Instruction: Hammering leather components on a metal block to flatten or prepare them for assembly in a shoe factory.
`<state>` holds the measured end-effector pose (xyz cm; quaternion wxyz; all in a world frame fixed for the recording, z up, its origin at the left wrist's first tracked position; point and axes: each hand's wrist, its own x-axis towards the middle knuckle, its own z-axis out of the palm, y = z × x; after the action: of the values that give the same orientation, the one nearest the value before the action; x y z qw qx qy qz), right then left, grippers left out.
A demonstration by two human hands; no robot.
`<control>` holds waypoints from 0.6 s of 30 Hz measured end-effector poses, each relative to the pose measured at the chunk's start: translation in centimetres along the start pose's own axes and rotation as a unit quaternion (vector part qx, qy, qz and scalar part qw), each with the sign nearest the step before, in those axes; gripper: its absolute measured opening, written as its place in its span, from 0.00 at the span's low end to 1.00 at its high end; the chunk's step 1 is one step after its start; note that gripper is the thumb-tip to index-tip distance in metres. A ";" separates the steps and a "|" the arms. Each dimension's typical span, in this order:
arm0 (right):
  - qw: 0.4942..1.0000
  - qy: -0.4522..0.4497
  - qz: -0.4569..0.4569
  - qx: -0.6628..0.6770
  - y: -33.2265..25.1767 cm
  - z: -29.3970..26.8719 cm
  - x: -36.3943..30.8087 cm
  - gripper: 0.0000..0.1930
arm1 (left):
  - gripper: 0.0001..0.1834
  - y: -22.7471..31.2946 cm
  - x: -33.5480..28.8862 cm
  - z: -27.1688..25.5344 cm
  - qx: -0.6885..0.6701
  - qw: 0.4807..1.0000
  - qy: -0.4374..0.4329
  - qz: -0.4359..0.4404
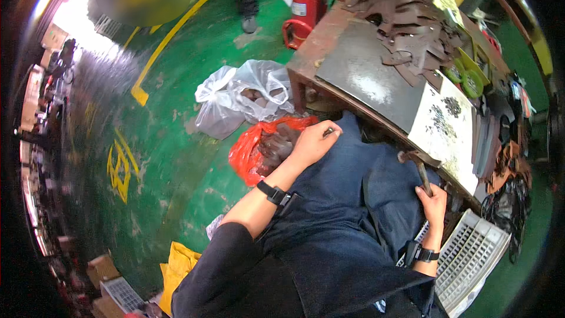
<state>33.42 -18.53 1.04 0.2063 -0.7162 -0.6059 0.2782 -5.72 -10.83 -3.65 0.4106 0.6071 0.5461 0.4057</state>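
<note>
While left hand (316,142) curls, right hand (434,201) grasps hammer (423,174)

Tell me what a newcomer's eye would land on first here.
Probably the bright red plastic bag of brown pieces on the green floor, just left of the person's legs. Next comes the heap of dark brown pieces on the bench at upper right, and the red fire extinguisher beyond the bench's far end. Lower right, the right hand grips a hammer.

Right grip (434,203) holding hammer (424,173), left grip (315,143) near red bag (242,154), green floor (176,165).
</note>
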 end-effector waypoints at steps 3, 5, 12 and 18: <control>0.999 -0.008 -0.007 -0.052 0.2 -0.1 0.5 0.17 | 0.10 -0.3 0.3 -0.2 -0.008 1.000 -0.011 0.009; 0.996 -0.014 -0.025 -0.080 -1.7 -0.3 1.0 0.20 | 0.11 0.9 0.4 -1.6 -0.017 0.999 -0.044 -0.002; 0.998 -0.028 0.029 -0.049 -2.5 -0.4 1.2 0.17 | 0.13 8.0 3.0 -6.9 -0.090 0.995 -0.011 0.032; 0.999 -0.009 -0.002 -0.040 -1.8 -0.3 1.1 0.15 | 0.13 10.6 14.5 -2.2 0.067 0.987 0.003 0.149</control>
<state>32.36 -17.14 2.24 0.1730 -0.7199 -0.6200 0.2597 -3.26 2.99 7.67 0.3026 0.7068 0.4762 0.4267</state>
